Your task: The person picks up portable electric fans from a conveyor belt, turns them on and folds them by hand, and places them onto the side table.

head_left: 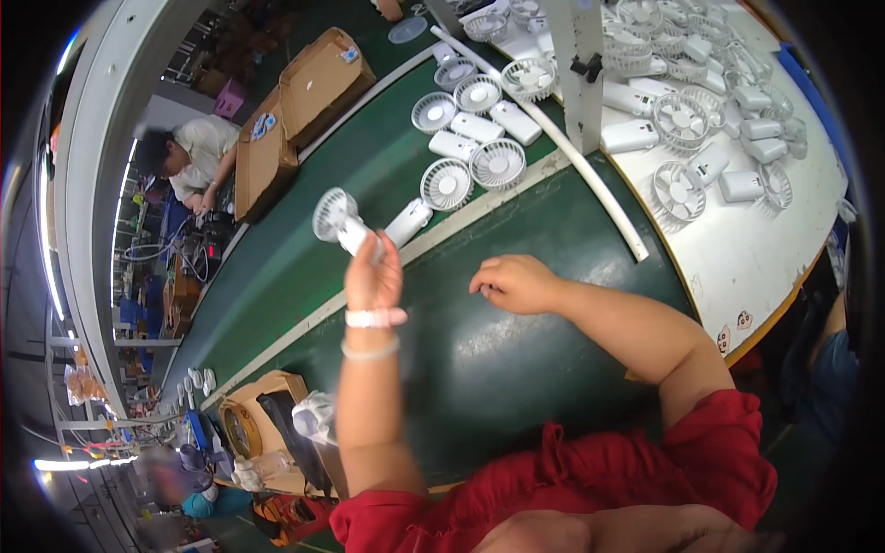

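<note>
My left hand (373, 272) is reached out over the green belt, its fingers closed on the handle of a white handheld fan (335, 217). The fan's round caged head points away from me. Just right of that hand, another white fan handle (407, 222) lies on the belt, beside a fan head (447, 184). My right hand (512, 284) hovers over the dark green surface, fingers curled inward; whether anything is in them cannot be made out.
Several white fans (682, 120) crowd the white table at right. A white tube (590, 175) runs beside a metal post (579, 74). Cardboard boxes (323, 83) line the belt's far side, near a co-worker (198, 152). An open carton (277, 392) stands lower left.
</note>
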